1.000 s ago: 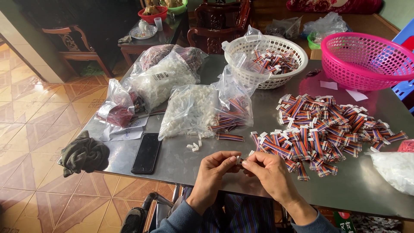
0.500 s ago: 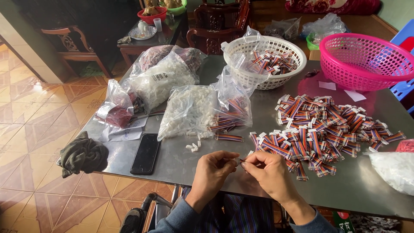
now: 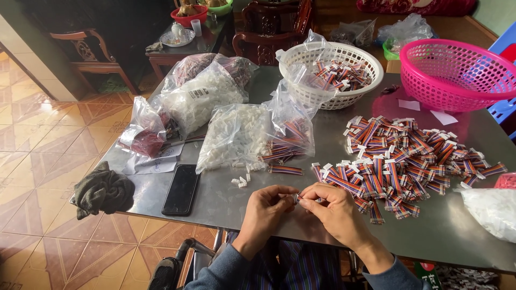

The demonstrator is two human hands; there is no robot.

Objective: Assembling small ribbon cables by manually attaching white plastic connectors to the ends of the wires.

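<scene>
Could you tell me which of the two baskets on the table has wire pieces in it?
The white basket, behind the clear bags, holds striped wire pieces. The pink basket at the far right shows none inside.

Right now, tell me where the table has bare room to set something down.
Bare metal lies between the phone and the left hand, and along the near edge under the cable pile. The far side is crowded with bags, the white basket and the pink basket.
</scene>
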